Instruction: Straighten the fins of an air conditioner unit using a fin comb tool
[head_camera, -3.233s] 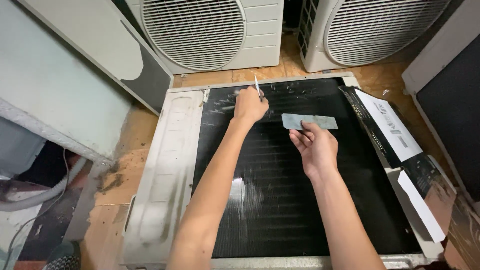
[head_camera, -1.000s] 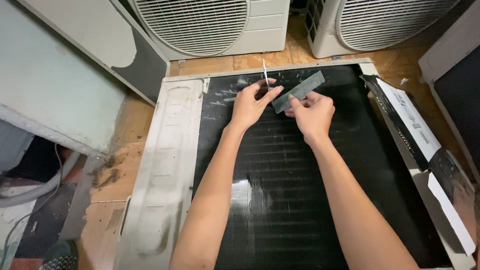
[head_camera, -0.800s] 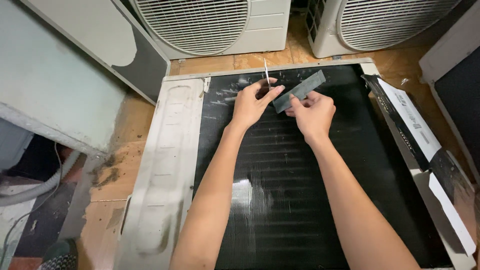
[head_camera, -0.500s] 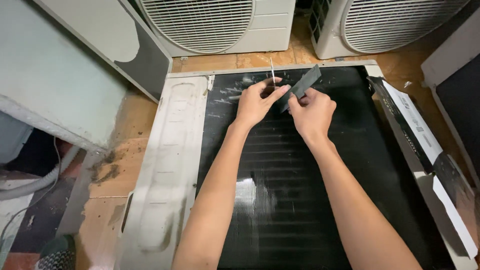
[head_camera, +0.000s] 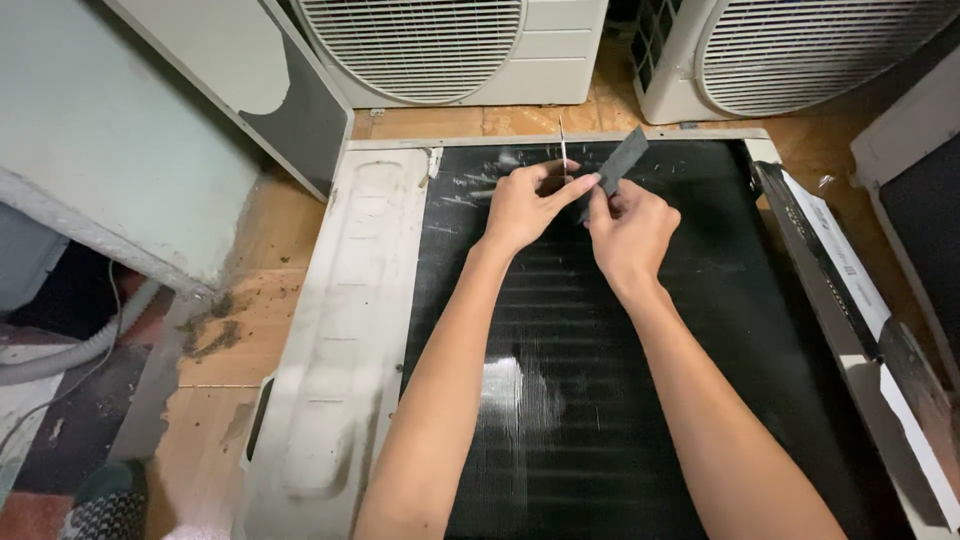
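Observation:
Both hands meet over the far part of a black finned coil (head_camera: 600, 400) that lies flat in a white metal casing (head_camera: 340, 350). My left hand (head_camera: 530, 205) pinches a thin, pale pointed tool (head_camera: 563, 150) that sticks up from its fingers. My right hand (head_camera: 630, 230) grips a flat grey strip (head_camera: 620, 162), tilted up and away, and its lower end touches my left fingertips. Whitish scuffed patches mark the fins just left of the hands.
Two white outdoor fan units (head_camera: 450, 50) (head_camera: 790, 50) stand at the far side on a wooden floor (head_camera: 240, 300). A loose panel (head_camera: 250, 90) leans at the left. A white side panel with a printed label (head_camera: 840, 260) runs along the coil's right edge.
The hands have come together: my right hand brought the grey strip from flat over the coil up to my left fingers and tilted it steeply. The view shifted slightly.

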